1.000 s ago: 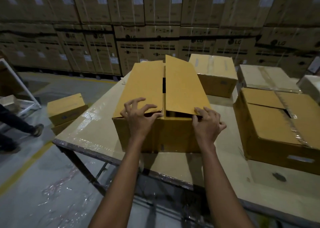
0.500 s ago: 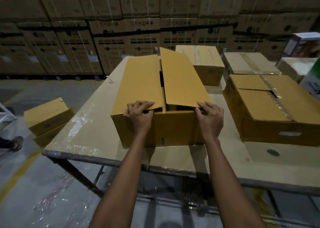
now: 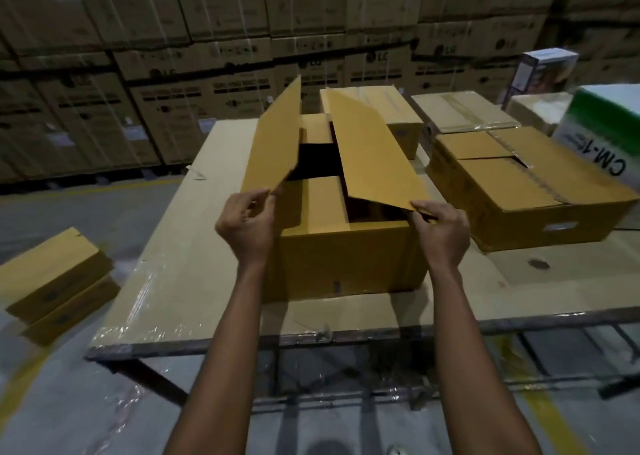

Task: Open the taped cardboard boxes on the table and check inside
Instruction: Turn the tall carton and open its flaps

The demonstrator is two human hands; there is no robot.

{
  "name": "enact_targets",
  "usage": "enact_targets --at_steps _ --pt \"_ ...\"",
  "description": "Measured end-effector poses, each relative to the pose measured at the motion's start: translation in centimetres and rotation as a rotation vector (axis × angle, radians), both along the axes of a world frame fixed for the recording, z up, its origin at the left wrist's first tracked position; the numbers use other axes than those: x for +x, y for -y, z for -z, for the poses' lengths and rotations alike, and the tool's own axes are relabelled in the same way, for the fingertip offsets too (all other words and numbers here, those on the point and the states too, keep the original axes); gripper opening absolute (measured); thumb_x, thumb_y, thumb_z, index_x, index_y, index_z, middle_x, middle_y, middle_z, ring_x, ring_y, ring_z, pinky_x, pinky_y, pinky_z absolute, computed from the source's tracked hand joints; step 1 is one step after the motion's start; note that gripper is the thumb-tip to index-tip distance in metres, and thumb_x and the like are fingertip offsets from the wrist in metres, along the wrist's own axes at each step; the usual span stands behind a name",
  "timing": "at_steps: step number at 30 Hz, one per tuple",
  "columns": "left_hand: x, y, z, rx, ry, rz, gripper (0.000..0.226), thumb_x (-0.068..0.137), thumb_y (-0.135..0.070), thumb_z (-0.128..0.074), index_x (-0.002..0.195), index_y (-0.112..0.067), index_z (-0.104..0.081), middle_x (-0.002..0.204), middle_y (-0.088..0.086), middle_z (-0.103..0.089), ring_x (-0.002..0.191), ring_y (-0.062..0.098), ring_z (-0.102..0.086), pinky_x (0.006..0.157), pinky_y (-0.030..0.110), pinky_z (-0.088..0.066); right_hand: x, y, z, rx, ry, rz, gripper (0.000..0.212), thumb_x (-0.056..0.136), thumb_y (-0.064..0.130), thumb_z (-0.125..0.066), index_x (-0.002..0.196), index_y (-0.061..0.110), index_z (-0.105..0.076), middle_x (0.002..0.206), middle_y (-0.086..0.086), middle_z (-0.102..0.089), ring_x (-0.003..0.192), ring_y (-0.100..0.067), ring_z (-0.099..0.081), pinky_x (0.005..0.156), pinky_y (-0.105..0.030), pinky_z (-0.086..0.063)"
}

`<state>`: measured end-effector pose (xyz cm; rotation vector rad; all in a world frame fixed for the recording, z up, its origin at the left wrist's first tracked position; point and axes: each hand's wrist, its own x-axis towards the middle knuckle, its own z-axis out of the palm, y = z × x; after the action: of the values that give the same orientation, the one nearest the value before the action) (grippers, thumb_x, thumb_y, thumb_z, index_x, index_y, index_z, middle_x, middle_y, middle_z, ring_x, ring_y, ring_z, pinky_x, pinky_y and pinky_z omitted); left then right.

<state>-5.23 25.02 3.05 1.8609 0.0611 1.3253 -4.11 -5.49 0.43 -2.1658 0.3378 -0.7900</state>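
A yellow-brown cardboard box (image 3: 346, 260) stands in front of me on the table (image 3: 166, 281). My left hand (image 3: 247, 226) pinches the near corner of its left flap (image 3: 273, 146), which stands nearly upright. My right hand (image 3: 440, 233) grips the near corner of the right flap (image 3: 374, 160), raised partway. Between the flaps the inner short flaps lie flat and a dark gap shows; what is inside is hidden. A second box (image 3: 526, 191) with torn tape and loose flaps lies to the right. A taped box (image 3: 391, 115) sits behind.
A flat taped box (image 3: 460, 112) lies at the back right, beside a green-and-white carton (image 3: 602, 136) and a white printed box (image 3: 543, 74). Two yellow boxes (image 3: 55, 281) are stacked on the floor at left. High stacks of cartons (image 3: 207, 56) form a wall behind the table.
Both hands have lifted the two long top flaps from nearly flat. The left flap now stands almost upright, the right one is half raised, and the dark inside shows.
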Motion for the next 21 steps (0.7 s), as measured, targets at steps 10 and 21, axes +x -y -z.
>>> enact_targets --at_steps 10,21 --pt "0.0 -10.1 0.6 -0.963 -0.026 -0.197 0.030 0.074 -0.033 -0.089 0.063 -0.029 -0.061 0.062 -0.021 -0.064 0.062 -0.002 -0.058 0.063 0.030 -0.059 0.9 3.4 -0.8 0.717 0.077 0.160 0.041 0.082 0.041 -0.085 0.115 0.018 -0.077 0.101 0.008 -0.076 0.099 -0.014 -0.072 0.087 -0.042 -0.063" --pt "-1.6 -8.0 9.5 -1.444 -0.359 -0.152 0.047 0.079 -0.033 -0.086 0.106 -0.002 -0.066 0.085 0.012 -0.074 0.061 0.016 -0.070 0.050 0.025 -0.057 0.3 4.0 2.7 1.007 -0.109 0.232 0.039 0.090 0.043 -0.077 0.101 0.006 -0.071 0.081 -0.010 -0.076 0.058 -0.011 -0.069 0.070 -0.036 -0.064"
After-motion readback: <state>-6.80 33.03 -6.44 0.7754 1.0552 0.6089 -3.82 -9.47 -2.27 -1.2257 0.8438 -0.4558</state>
